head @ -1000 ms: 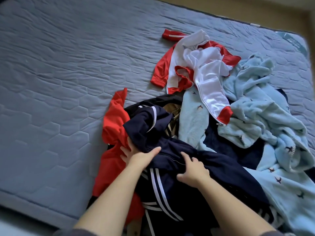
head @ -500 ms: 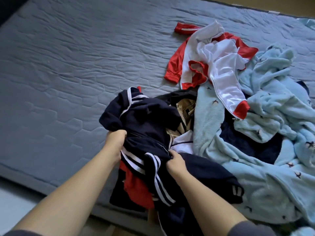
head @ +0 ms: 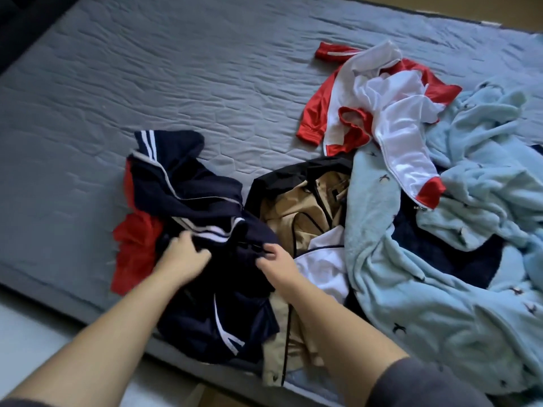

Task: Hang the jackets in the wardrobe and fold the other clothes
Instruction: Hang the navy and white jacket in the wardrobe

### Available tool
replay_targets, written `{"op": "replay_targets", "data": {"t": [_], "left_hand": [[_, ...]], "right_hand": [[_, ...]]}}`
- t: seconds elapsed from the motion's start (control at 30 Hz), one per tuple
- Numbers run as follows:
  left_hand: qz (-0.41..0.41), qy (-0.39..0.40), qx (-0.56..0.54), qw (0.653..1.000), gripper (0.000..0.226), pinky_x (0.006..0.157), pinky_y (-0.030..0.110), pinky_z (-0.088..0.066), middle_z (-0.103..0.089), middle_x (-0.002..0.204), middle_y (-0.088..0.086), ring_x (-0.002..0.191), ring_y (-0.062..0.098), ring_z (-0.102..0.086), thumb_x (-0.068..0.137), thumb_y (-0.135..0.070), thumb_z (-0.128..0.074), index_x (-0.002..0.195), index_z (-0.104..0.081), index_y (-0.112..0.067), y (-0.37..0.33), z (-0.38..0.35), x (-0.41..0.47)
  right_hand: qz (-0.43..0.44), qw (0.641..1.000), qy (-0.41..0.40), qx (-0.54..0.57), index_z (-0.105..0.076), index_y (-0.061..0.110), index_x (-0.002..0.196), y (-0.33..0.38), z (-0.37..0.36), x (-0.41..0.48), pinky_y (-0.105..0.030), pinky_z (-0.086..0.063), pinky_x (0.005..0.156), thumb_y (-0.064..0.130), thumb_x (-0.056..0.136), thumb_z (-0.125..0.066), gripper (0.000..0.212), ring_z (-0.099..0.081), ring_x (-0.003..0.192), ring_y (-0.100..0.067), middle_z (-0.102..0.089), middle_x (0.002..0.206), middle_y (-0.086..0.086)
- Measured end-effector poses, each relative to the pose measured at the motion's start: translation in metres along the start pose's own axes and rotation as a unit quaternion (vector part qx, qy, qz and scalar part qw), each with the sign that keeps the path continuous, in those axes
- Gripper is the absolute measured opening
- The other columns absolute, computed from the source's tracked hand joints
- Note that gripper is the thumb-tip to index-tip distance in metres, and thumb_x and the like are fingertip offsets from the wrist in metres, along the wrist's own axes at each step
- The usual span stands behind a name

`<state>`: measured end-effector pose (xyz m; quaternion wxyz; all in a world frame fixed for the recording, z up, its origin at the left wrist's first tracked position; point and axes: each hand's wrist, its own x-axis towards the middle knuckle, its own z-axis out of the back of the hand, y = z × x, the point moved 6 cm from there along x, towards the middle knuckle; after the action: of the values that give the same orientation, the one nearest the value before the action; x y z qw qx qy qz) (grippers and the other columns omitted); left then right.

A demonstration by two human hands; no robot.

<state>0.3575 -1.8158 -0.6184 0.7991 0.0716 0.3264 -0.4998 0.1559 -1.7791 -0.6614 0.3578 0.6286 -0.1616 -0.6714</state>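
Observation:
A navy jacket with white stripes [head: 191,195] lies crumpled on the grey mattress [head: 147,83], red cloth [head: 135,245] showing under its left side. My left hand [head: 182,254] is blurred, fingers curled into the navy fabric near the striped part. My right hand [head: 274,261] pinches a dark edge of the same jacket. To the right lie a beige jacket with black trim [head: 296,212], a red-and-white jacket [head: 379,113] and a light blue fleece garment [head: 458,245].
The mattress's near edge [head: 88,301] runs diagonally below my arms, with pale floor [head: 35,333] beyond it. A tan wall strip [head: 470,10] borders the far side. The clothes pile covers the right half of the mattress.
The navy jacket has been pulled left, off the pile, uncovering the beige jacket. Both hands have shifted their hold to a spot lower on the navy fabric.

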Motion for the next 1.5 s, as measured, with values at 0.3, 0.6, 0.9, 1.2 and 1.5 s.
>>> {"op": "replay_targets", "data": {"t": [0.3, 0.6, 0.9, 1.2, 1.5], "left_hand": [[-0.233, 0.148, 0.088, 0.957, 0.037, 0.095, 0.033, -0.044, -0.052, 0.130, 0.001, 0.119, 0.022, -0.051, 0.086, -0.024, -0.051, 0.122, -0.053, -0.020, -0.125, -0.184, -0.064], [-0.269, 0.011, 0.161, 0.949, 0.090, 0.107, 0.045, -0.028, -0.014, 0.153, 0.010, 0.143, 0.027, -0.010, 0.075, -0.057, -0.062, 0.146, -0.018, -0.025, -0.224, -0.252, -0.076], [-0.175, 0.104, 0.060, 0.977, 0.079, 0.099, 0.047, -0.035, -0.049, 0.124, 0.003, 0.123, 0.031, -0.045, 0.077, -0.054, -0.057, 0.143, -0.018, -0.034, -0.262, -0.293, -0.091], [0.002, 0.036, -0.392, 0.919, 0.050, 0.077, 0.034, -0.043, -0.058, 0.103, 0.003, 0.085, 0.018, -0.055, 0.077, -0.053, -0.067, 0.106, -0.046, -0.018, -0.260, -0.271, -0.120], [0.016, 0.165, -0.466, 0.869, 0.044, 0.066, 0.035, -0.055, -0.069, 0.085, 0.012, 0.076, 0.030, -0.065, 0.098, -0.046, -0.039, 0.102, -0.063, -0.009, -0.299, -0.167, -0.159]], "right_hand": [[0.030, 0.743, -0.102, -0.661, -0.018, 0.029, 0.149, -0.149, 0.162, -0.031, -0.074, -0.006, 0.104, 0.022, 0.092, -0.048, 0.065, -0.018, 0.141, -0.026, -0.013, 0.155, -0.010], [-0.012, 0.758, -0.272, -0.592, -0.018, 0.014, 0.149, -0.159, 0.302, -0.035, -0.038, -0.049, 0.085, 0.001, 0.091, -0.045, 0.066, -0.011, 0.144, -0.036, 0.001, 0.157, -0.022], [-0.089, 0.739, -0.244, -0.622, -0.010, 0.018, 0.150, -0.174, 0.368, -0.052, -0.041, -0.053, 0.077, 0.004, 0.092, -0.047, 0.071, -0.054, 0.105, -0.036, 0.011, 0.158, -0.018], [-0.082, 0.731, -0.204, -0.645, -0.016, 0.016, 0.148, -0.186, 0.383, -0.092, -0.040, -0.044, 0.090, 0.014, 0.094, -0.046, 0.062, -0.012, 0.142, -0.043, 0.014, 0.158, -0.016], [0.101, 0.857, -0.143, -0.484, -0.025, 0.017, 0.142, -0.114, 0.251, -0.119, -0.056, -0.014, 0.110, 0.062, 0.079, -0.050, 0.081, -0.046, 0.128, -0.028, -0.048, 0.138, -0.007]]}}
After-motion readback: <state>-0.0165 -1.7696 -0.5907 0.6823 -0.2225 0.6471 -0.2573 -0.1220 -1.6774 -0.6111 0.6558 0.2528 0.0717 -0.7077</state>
